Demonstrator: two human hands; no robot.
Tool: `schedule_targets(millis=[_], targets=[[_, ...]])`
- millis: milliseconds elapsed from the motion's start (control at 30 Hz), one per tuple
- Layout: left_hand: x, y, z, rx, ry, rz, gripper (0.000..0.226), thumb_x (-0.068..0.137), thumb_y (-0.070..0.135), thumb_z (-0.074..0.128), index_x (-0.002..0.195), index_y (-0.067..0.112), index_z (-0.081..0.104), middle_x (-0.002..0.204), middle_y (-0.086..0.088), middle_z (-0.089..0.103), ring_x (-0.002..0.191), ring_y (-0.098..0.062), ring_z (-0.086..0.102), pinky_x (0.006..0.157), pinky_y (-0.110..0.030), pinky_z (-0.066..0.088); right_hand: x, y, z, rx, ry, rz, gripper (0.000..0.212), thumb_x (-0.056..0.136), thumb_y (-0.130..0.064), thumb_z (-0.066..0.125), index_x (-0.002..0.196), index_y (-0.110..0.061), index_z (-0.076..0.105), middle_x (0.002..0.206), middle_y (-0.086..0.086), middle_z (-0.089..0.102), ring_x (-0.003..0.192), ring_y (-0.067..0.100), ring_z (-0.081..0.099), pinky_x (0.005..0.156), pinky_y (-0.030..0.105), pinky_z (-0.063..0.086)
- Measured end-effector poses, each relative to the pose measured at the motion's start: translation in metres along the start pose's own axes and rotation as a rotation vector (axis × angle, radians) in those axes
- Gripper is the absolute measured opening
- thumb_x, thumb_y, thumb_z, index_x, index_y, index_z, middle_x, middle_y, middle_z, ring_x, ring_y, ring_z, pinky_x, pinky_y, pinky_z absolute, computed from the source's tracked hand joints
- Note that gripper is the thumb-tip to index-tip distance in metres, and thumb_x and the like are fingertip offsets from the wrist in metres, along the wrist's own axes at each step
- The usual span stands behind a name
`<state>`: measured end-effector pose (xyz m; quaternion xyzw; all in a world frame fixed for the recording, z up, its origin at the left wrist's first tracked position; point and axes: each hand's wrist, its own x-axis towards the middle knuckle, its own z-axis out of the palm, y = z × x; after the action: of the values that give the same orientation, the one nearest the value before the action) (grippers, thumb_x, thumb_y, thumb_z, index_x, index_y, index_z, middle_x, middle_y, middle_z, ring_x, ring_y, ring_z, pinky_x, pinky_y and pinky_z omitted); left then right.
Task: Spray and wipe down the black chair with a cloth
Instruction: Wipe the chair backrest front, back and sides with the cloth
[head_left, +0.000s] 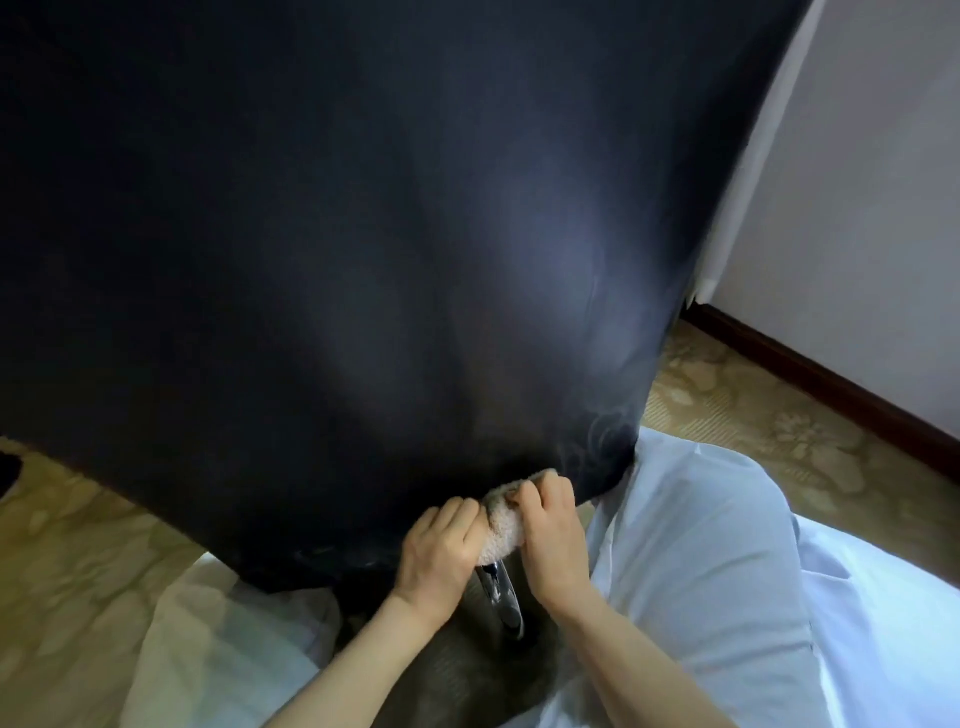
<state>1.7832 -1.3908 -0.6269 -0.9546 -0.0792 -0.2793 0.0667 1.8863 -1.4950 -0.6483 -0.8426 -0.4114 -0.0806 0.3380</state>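
The left hand (441, 551) grips one side of a fluffy beige terry cloth (500, 527), bunched between both hands against the bottom edge of the smooth black chair (363, 260) rising above them. The right hand (551, 535) grips the other side; a shiny metal leg (503, 597) shows below, between the wrists.

Both bare forearms come up from the lower edge of the view and converge toward the middle. The left hand (441, 545) shows its back to the camera, its fingers curled over at the knuckles and gripping the left side of the cloth (501, 525). The right hand (550, 525) sits just beside it and a little higher, fingers bent, fingertips pressed into the cloth's upper end. The hands are close together, with only the cloth between them. Each wrist lies roughly in line with its forearm.
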Motion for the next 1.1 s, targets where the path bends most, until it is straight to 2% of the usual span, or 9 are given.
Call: schedule_targets(millis=[67, 167, 233, 367, 533, 667, 867, 967, 1100], targets=[[0.005, -0.001, -0.006, -0.008, -0.014, -0.018, 0.026, 0.06, -0.001, 0.084, 0.071, 0.013, 0.066, 0.074, -0.001, 0.058, 0.065, -0.018, 0.056, 0.056, -0.029, 0.047, 0.002, -0.004, -0.004, 0.041, 0.006, 0.024, 0.039, 0.062, -0.002, 0.075, 0.091, -0.016, 0.053, 0.095, -0.002, 0.046, 0.085, 0.012, 0.04, 0.059, 0.021, 0.042], [0.027, -0.004, -0.043, -0.01, 0.101, 0.0, 0.013, 0.072, -0.001, 0.073, 0.075, 0.011, 0.069, 0.075, -0.002, 0.06, 0.067, -0.017, 0.057, 0.057, -0.028, 0.049, 0.019, -0.025, -0.029, 0.111, 0.192, 0.004, 0.019, 0.076, -0.011, 0.061, 0.094, -0.006, 0.062, 0.099, 0.005, 0.053, 0.089, 0.015, 0.045, 0.071, 0.014, 0.038], [0.051, -0.01, -0.084, 0.008, 0.225, 0.014, 0.014, 0.085, 0.0, 0.06, 0.08, 0.009, 0.071, 0.076, -0.003, 0.062, 0.07, -0.018, 0.058, 0.059, -0.028, 0.048, 0.041, -0.049, -0.057, 0.193, 0.364, -0.077, 0.022, 0.082, -0.014, 0.05, 0.093, 0.0, 0.063, 0.097, 0.01, 0.054, 0.091, 0.021, 0.047, 0.076, 0.015, 0.037], [0.103, -0.027, -0.177, 0.143, 0.458, 0.056, 0.016, 0.09, -0.001, 0.058, 0.084, 0.006, 0.072, 0.077, -0.004, 0.064, 0.072, -0.02, 0.059, 0.06, -0.03, 0.044, 0.091, -0.108, -0.123, 0.293, 0.637, -0.235, 0.024, 0.076, 0.004, 0.058, 0.098, -0.004, 0.059, 0.102, 0.004, 0.046, 0.094, 0.024, 0.046, 0.08, 0.018, 0.038], [0.142, -0.041, -0.253, 0.3, 0.652, 0.086, 0.016, 0.085, -0.006, 0.063, 0.087, 0.007, 0.072, 0.081, -0.006, 0.065, 0.077, -0.022, 0.056, 0.064, -0.031, 0.042, 0.128, -0.155, -0.185, 0.268, 0.783, -0.371, 0.035, 0.069, 0.014, 0.058, 0.099, 0.0, 0.069, 0.101, 0.011, 0.06, 0.094, 0.026, 0.047, 0.086, 0.013, 0.032], [0.129, -0.044, -0.231, 0.267, 0.65, 0.087, 0.018, 0.088, -0.006, 0.061, 0.078, 0.005, 0.071, 0.072, -0.006, 0.061, 0.069, -0.022, 0.057, 0.059, -0.031, 0.045, 0.122, -0.147, -0.165, 0.231, 0.774, -0.394, 0.025, 0.075, 0.008, 0.06, 0.096, -0.002, 0.069, 0.095, 0.012, 0.063, 0.094, 0.025, 0.048, 0.088, 0.016, 0.034], [0.054, -0.05, -0.131, 0.132, 0.368, 0.159, 0.012, 0.084, -0.001, 0.065, 0.079, 0.007, 0.071, 0.076, -0.005, 0.062, 0.075, -0.019, 0.055, 0.069, -0.029, 0.046, 0.057, -0.082, -0.058, 0.138, 0.506, -0.276, 0.01, 0.079, 0.005, 0.06, 0.086, 0.002, 0.066, 0.096, 0.004, 0.047, 0.089, 0.023, 0.045, 0.084, 0.018, 0.037], [0.02, -0.048, -0.081, 0.069, 0.22, 0.177, 0.009, 0.081, 0.004, 0.063, 0.083, 0.007, 0.071, 0.08, -0.005, 0.062, 0.081, -0.019, 0.053, 0.074, -0.028, 0.044, 0.027, -0.05, -0.008, 0.093, 0.358, -0.2, 0.02, 0.068, 0.009, 0.067, 0.083, -0.003, 0.061, 0.09, 0.004, 0.046, 0.084, 0.019, 0.042, 0.072, 0.026, 0.042], [-0.005, -0.043, -0.036, 0.03, 0.117, 0.139, 0.01, 0.079, 0.001, 0.067, 0.078, 0.011, 0.069, 0.075, -0.002, 0.058, 0.075, -0.018, 0.053, 0.067, -0.029, 0.048, 0.008, -0.027, 0.017, 0.077, 0.197, -0.178, 0.043, 0.064, 0.003, 0.077, 0.092, -0.015, 0.049, 0.094, -0.003, 0.042, 0.085, 0.015, 0.041, 0.068, 0.027, 0.047]])
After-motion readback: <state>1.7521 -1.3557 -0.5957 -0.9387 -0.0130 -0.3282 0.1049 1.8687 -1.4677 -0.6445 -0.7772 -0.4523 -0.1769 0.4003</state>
